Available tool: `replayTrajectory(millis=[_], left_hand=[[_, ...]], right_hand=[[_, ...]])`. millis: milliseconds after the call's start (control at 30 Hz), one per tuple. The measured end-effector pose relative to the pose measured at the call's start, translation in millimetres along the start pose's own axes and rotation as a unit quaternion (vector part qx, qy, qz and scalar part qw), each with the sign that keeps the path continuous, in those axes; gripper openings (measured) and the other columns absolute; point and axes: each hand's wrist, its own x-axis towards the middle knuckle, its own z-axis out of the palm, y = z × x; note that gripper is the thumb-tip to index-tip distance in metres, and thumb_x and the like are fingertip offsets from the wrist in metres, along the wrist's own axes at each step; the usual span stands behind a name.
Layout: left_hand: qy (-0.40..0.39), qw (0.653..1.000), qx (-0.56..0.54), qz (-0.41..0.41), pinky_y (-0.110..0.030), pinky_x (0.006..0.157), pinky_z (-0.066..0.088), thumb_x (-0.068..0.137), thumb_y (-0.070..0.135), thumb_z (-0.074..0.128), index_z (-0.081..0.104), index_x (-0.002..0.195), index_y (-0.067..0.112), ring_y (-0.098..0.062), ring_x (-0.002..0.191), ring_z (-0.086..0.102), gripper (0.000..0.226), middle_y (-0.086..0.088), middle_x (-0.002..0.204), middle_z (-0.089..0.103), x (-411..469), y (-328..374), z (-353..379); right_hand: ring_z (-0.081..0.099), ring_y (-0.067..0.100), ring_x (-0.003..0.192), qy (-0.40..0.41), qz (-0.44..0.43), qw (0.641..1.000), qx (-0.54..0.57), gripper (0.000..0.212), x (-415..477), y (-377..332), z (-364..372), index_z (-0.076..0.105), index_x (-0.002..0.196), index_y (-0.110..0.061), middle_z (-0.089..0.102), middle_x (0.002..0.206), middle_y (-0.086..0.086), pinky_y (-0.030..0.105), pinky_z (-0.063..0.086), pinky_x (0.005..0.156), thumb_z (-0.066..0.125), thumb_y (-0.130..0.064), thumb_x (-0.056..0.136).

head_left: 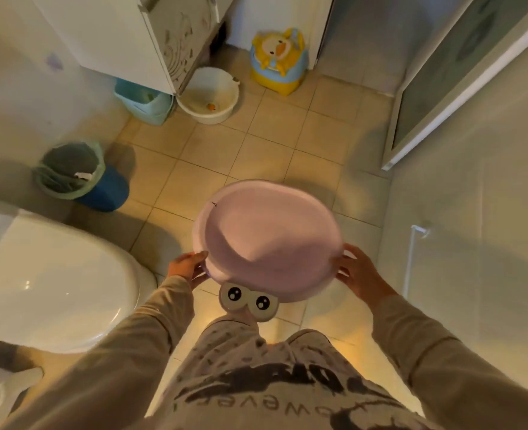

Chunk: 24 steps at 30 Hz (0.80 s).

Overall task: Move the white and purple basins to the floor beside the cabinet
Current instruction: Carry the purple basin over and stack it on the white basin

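- Nearest the camera, the person's two sleeved arms reach forward over patterned trousers, and a slipper with cartoon eyes (pixel 248 301) shows just below the load.
- The left hand (pixel 186 268) clasps the near-left rim of the purple basin (pixel 267 243), fingers curled under the edge; the right hand (pixel 357 274) clasps the near-right rim the same way. Both are closed on it — neither hand is free.
- The purple basin is held in the air above the tiled floor (pixel 225 156), between the hands and slightly ahead of them, its far edge tipped up away from the person. It is round, pale lilac and smooth, with a flat rim; nothing shows inside it.
- To the left, the toilet (pixel 48 280) stands close by, with a blue lined bin (pixel 79 175) further on.
- Farther ahead, the white basin (pixel 210 96) already sits on the floor, touching the base corner of the cabinet (pixel 126 35), a small orange thing lying inside it. A light blue bin (pixel 145 100) stands just to its left.
- The move turns on this line: the drop spot lies straight ahead and slightly left of both hands, well apart from them, so I judge the carry needs a walk forward before lowering — perhaps beside the white basin.
- A yellow duck potty (pixel 278 62) stands to its right.
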Motion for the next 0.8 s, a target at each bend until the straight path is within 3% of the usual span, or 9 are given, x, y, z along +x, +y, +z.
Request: replayTrajectory(millis=[133, 200, 333, 400, 600, 700, 800], left_hand=[[-0.012, 1.000, 0.022, -0.006, -0.042, 0.073, 0.053, 0.085, 0.001, 0.058, 0.060, 0.084, 0.003, -0.024, 0.071, 0.058, 0.003, -0.010, 0.079, 0.060, 23, 57, 35], [-0.019, 0.999, 0.033, -0.004, -0.045, 0.076, 0.053, 0.085, -0.001, 0.056, 0.060, 0.092, 0.000, -0.025, 0.071, 0.058, 0.008, -0.011, 0.080, 0.060, 36, 86, 51], [-0.001, 0.999, 0.042, -0.009, -0.042, 0.066, 0.052, 0.082, -0.005, 0.054, 0.055, 0.100, 0.001, -0.026, 0.067, 0.057, 0.019, -0.011, 0.076, 0.058, 58, 132, 84], [-0.007, 0.999, 0.043, -0.014, -0.044, 0.072, 0.051, 0.082, -0.005, 0.054, 0.056, 0.103, 0.003, -0.027, 0.068, 0.057, 0.023, -0.011, 0.075, 0.058, 68, 150, 101], [-0.009, 0.998, 0.066, -0.005, -0.046, 0.082, 0.050, 0.082, -0.004, 0.057, 0.055, 0.117, -0.004, -0.033, 0.092, 0.057, 0.035, -0.011, 0.082, 0.060, 100, 195, 165], [0.003, 0.999, 0.053, -0.010, -0.044, 0.080, 0.051, 0.083, -0.003, 0.058, 0.055, 0.114, -0.001, -0.032, 0.089, 0.059, 0.031, -0.012, 0.081, 0.061, 117, 211, 202], [0.029, 0.999, 0.014, -0.028, -0.043, 0.076, 0.052, 0.084, -0.002, 0.056, 0.056, 0.105, 0.000, -0.027, 0.074, 0.061, 0.021, -0.013, 0.079, 0.061, 126, 223, 240]], right_hand=[[0.061, 0.030, 0.095, 0.017, 0.007, 1.000, 0.017, 0.044, 31, -43, 9, 0.053, 0.118, -0.012, 0.064, 0.102, 0.013, 0.038, 0.052, 0.078, 0.060, 0.006, 0.079], [0.061, 0.031, 0.096, 0.027, 0.000, 0.999, 0.024, 0.048, 49, -65, 15, 0.051, 0.122, -0.012, 0.064, 0.103, 0.013, 0.037, 0.053, 0.076, 0.061, 0.006, 0.079], [0.062, 0.028, 0.091, 0.047, 0.000, 0.997, 0.054, 0.049, 77, -104, 26, 0.052, 0.121, -0.014, 0.064, 0.101, 0.012, 0.035, 0.052, 0.070, 0.061, 0.009, 0.078], [0.062, 0.029, 0.091, 0.049, 0.004, 0.997, 0.067, 0.051, 91, -121, 27, 0.052, 0.122, -0.014, 0.065, 0.103, 0.012, 0.034, 0.052, 0.068, 0.061, 0.008, 0.077], [0.059, 0.034, 0.102, 0.047, 0.023, 0.996, 0.071, 0.060, 152, -174, 11, 0.047, 0.133, -0.009, 0.061, 0.114, 0.018, 0.037, 0.053, 0.074, 0.063, 0.007, 0.077], [0.058, 0.034, 0.104, 0.029, 0.023, 0.998, 0.047, 0.058, 192, -215, -1, 0.046, 0.134, -0.009, 0.060, 0.115, 0.016, 0.039, 0.051, 0.079, 0.061, 0.005, 0.080], [0.056, 0.038, 0.113, 0.004, 0.020, 1.000, 0.002, 0.058, 229, -265, -15, 0.044, 0.136, -0.010, 0.058, 0.124, 0.019, 0.042, 0.050, 0.087, 0.061, 0.004, 0.082]])
